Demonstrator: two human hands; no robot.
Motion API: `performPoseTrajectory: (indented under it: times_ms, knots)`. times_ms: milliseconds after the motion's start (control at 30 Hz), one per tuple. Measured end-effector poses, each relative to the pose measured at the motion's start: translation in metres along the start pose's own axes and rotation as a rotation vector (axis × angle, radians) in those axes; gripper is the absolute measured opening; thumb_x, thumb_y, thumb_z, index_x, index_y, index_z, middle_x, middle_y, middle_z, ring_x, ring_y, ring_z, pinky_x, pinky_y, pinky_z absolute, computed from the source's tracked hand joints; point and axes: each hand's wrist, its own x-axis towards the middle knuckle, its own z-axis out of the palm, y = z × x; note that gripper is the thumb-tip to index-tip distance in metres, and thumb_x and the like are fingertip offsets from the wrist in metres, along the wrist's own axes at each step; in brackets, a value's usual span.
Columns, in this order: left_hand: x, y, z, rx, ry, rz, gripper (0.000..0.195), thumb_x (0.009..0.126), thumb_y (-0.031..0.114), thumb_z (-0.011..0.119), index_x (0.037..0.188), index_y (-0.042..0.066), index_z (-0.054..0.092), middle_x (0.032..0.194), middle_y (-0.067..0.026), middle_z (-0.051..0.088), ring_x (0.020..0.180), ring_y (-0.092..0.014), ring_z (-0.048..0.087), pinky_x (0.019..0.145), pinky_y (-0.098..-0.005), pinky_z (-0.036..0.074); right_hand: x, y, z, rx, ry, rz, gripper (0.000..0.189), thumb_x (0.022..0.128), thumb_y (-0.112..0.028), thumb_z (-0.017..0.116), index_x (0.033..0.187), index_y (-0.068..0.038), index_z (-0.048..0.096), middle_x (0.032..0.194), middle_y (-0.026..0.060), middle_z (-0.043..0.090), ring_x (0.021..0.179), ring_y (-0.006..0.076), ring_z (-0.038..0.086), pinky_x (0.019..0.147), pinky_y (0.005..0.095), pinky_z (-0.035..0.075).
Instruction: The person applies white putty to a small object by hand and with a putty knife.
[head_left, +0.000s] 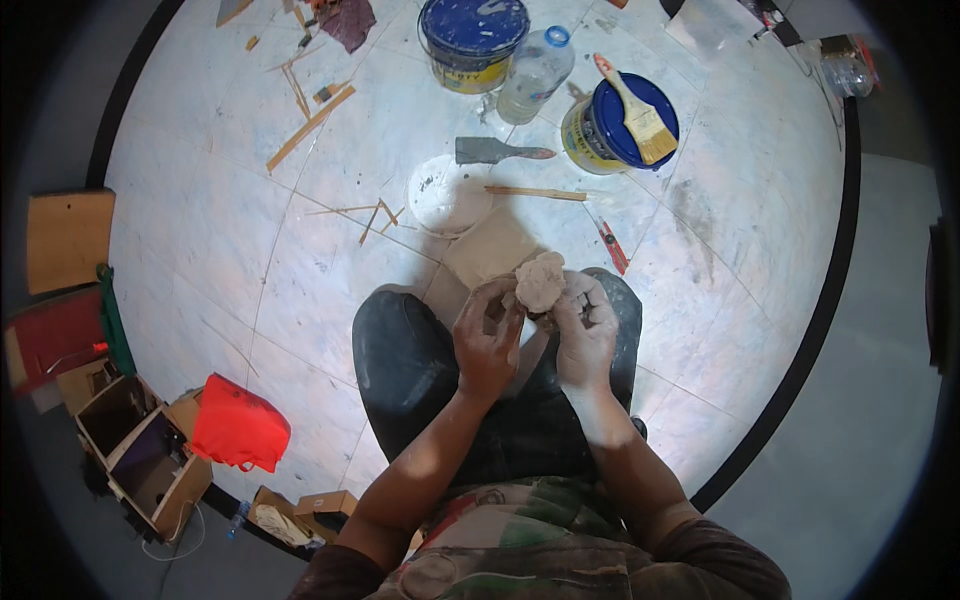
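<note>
Between my knees, both hands grip a rough, pale lump of clay-like material (541, 283). The fingers of my left hand (489, 330) hold its left side, and those of my right hand (586, 322) its right. Grey-white residue coats the fingers. What the fingertips press on underneath is partly hidden. Just beyond the hands, a flat beige slab or board (489, 247) lies on the tiled floor. Past it sits a round white lid or shallow dish (442, 196), dotted with dark specks. A red utility knife (613, 246) rests right of the slab.
Two blue-lidded paint buckets (461, 71) (585, 139) stand ahead, with a plastic bottle (534, 75) between them. A paintbrush (645, 124) lies on the right lid. Nearby are a grey scraper-like tool (487, 150) and wooden sticks (536, 193). A red bag (240, 424) and wooden box (142, 457) are at left.
</note>
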Motion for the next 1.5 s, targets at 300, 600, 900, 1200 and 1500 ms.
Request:
performPoseTrajectory:
  times_ms: [300,600,900,1200,1500]
  knots:
    - [-0.003,0.067,-0.014,0.089,-0.094,0.449,0.026,0.088,0.002,0.072,0.112,-0.003,0.063,0.115,-0.017,0.068,0.103,-0.029,0.067,0.09,-0.0386,0.054,-0.041,-0.08,-0.011,-0.024,-0.209,-0.005,0.018,0.098,-0.006,0.065,0.113,0.003,0.068,0.102,0.0056,0.07,0.096,0.0112,0.064,0.087,0.0252,0.05]
    - [0.002,0.129,-0.056,0.285,0.041,0.827,0.027,0.076,-0.001,0.071,0.103,0.002,0.072,0.105,-0.0159,0.07,0.1,-0.034,0.066,0.09,-0.0435,0.053,-0.083,-0.154,-0.01,0.119,-0.416,0.027,0.01,0.097,-0.009,0.07,0.097,0.0,0.065,0.093,0.0054,0.067,0.087,0.0094,0.06,0.082,0.0242,0.047]
    - [-0.037,0.167,-0.042,0.285,-0.163,0.58,0.028,0.084,0.01,0.078,0.11,0.002,0.071,0.105,-0.0128,0.068,0.103,-0.024,0.063,0.095,-0.0375,0.05,-0.104,-0.191,-0.03,-0.368,-0.396,-0.445,0.007,0.096,-0.004,0.068,0.101,-0.003,0.064,0.109,0.0058,0.069,0.096,0.0149,0.063,0.083,0.0269,0.05]
    - [-0.047,0.171,-0.039,0.027,-0.222,0.102,0.026,0.095,0.01,0.073,0.114,-0.007,0.068,0.101,-0.0089,0.072,0.095,-0.013,0.067,0.087,-0.0273,0.054,-0.092,-0.177,-0.034,-0.272,-0.614,-0.233,0.009,0.095,0.002,0.067,0.096,-0.004,0.061,0.124,0.0123,0.067,0.113,0.0195,0.063,0.092,0.0313,0.052]
    - [-0.047,0.149,-0.051,0.181,-0.145,0.128,0.016,0.099,0.013,0.067,0.103,-0.003,0.066,0.09,-0.0041,0.068,0.084,-0.011,0.063,0.078,-0.0244,0.051,-0.071,-0.132,-0.038,0.009,-0.638,-0.04,0.005,0.095,-0.007,0.064,0.095,-0.007,0.059,0.108,0.012,0.069,0.095,0.0163,0.065,0.08,0.0264,0.052]
